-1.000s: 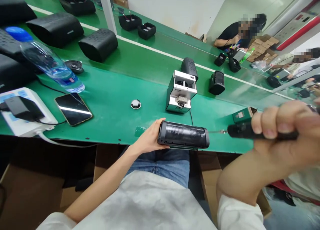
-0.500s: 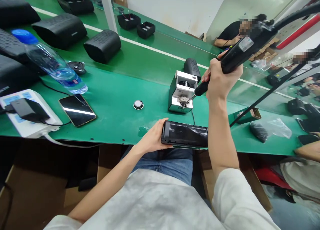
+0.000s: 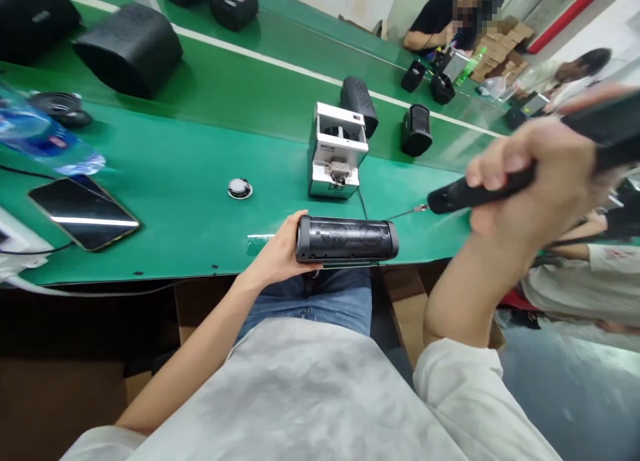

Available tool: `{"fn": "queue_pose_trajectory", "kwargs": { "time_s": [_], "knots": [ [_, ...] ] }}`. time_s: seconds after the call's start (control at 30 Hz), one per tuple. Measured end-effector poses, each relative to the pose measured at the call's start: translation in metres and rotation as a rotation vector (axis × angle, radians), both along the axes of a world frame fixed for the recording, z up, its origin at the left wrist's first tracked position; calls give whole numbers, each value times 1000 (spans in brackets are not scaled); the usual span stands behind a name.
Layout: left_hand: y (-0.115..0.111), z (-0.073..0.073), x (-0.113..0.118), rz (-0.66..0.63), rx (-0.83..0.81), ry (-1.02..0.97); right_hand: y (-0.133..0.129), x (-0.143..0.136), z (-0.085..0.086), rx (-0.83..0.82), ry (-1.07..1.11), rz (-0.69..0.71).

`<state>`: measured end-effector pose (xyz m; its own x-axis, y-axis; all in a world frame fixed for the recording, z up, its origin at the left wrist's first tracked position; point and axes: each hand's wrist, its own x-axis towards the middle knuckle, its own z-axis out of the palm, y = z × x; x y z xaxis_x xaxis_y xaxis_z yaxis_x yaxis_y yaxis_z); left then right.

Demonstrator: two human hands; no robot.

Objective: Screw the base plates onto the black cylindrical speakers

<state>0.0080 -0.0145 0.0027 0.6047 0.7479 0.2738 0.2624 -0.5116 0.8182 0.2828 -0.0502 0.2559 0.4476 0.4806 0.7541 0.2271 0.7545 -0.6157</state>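
Observation:
At the table's front edge lies a black speaker [image 3: 346, 239], its perforated face up. My left hand [image 3: 285, 247] grips its left end, thumb on top. Off to the right, my right hand [image 3: 535, 174] is wrapped round a black electric screwdriver [image 3: 480, 191], blurred by motion. The screwdriver's long thin bit points left, toward the gap between the speaker and the screw feeder [image 3: 337, 151]. That white and silver box stands just behind the speaker. A small round speaker driver [image 3: 240, 188] rests on the green mat to the left.
To the left are a phone [image 3: 85, 211], a water bottle [image 3: 50, 137], a larger round driver [image 3: 63, 107] and a white power strip [image 3: 20, 247]. Black speaker housings [image 3: 131, 47] stand along the green conveyor [image 3: 270, 87]. Co-workers [image 3: 435, 21] sit across and at right.
My right hand has swung the screwdriver right and away from the screw feeder, toward the camera. My left hand still holds the speaker. The view has shifted right.

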Motion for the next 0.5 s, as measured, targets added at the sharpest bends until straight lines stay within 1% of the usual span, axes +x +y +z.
{"fn": "queue_pose_trajectory", "kwargs": {
  "time_s": [0.1,0.2,0.3,0.4,0.5],
  "knots": [
    [3,-3,0,5,-19,7,-52,16,6,-49,63,-116],
    [3,-1,0,25,-34,16,-82,22,1,-108,67,-167],
    [0,3,-1,43,-41,38,-93,19,-6,-120,49,-164],
    [-1,5,-1,50,-53,45,-91,15,-12,-110,34,-166],
    [2,2,0,32,-56,43,-85,9,-18,-68,8,-206]
  ]
}}
